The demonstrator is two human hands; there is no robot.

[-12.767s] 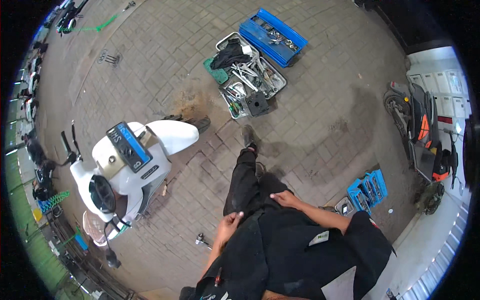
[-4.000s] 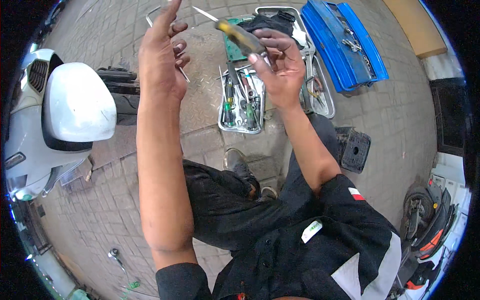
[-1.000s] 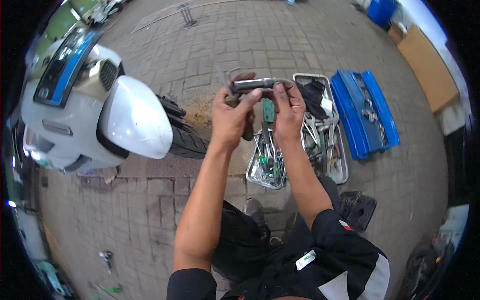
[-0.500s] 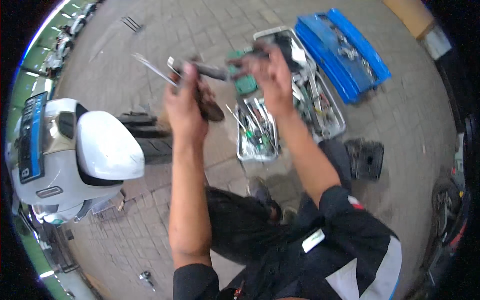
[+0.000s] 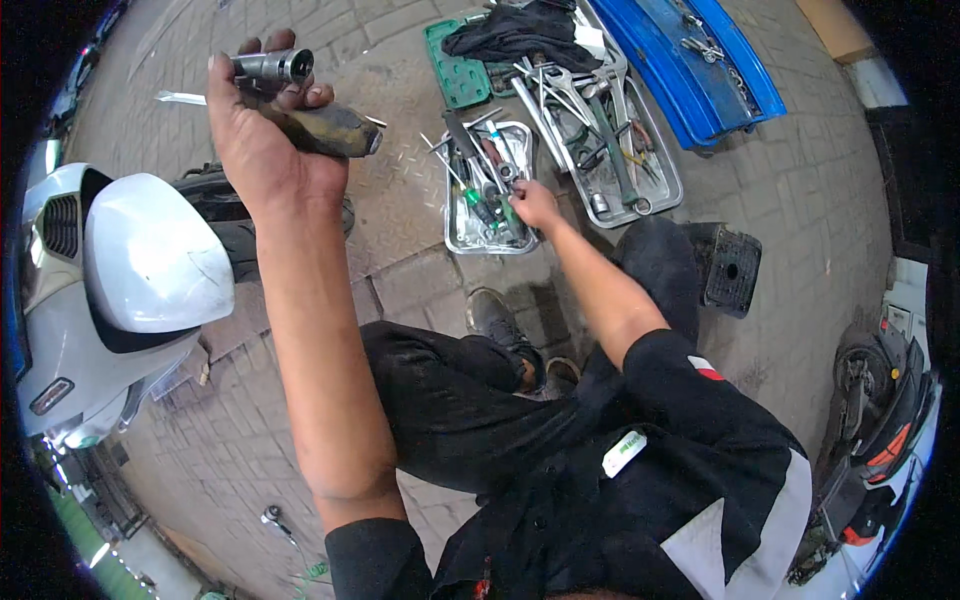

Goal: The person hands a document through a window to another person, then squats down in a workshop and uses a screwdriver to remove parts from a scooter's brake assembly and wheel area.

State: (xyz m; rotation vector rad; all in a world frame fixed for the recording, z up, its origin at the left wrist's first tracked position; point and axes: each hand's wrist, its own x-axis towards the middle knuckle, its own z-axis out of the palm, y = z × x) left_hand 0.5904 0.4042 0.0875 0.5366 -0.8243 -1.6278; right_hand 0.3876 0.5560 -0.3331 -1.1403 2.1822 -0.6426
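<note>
My left hand (image 5: 268,165) is raised and closed around two tools. One is a screwdriver (image 5: 335,134) with a thick, worn dark-yellow handle, its flat blade poking out past the fingers. The other is a silver cylindrical socket (image 5: 275,66), resting across the fingers. Lower down, my right hand (image 5: 536,204) reaches to the right side of a small metal tray (image 5: 492,247). Its fingers are bent together among the tools there; what they pinch is too small to make out. A green-handled screwdriver (image 5: 478,206) and several wrenches lie in that tray.
A larger metal tray (image 5: 668,205) of wrenches adjoins an open green case (image 5: 458,72) and a black cloth (image 5: 520,35). Behind stands a blue toolbox (image 5: 700,80). A white scooter (image 5: 150,250) is at left. A black plastic part (image 5: 733,268) lies by my right knee.
My right hand has come away from beside my left hand and down to the small tray. My left hand has shifted left, still holding the screwdriver.
</note>
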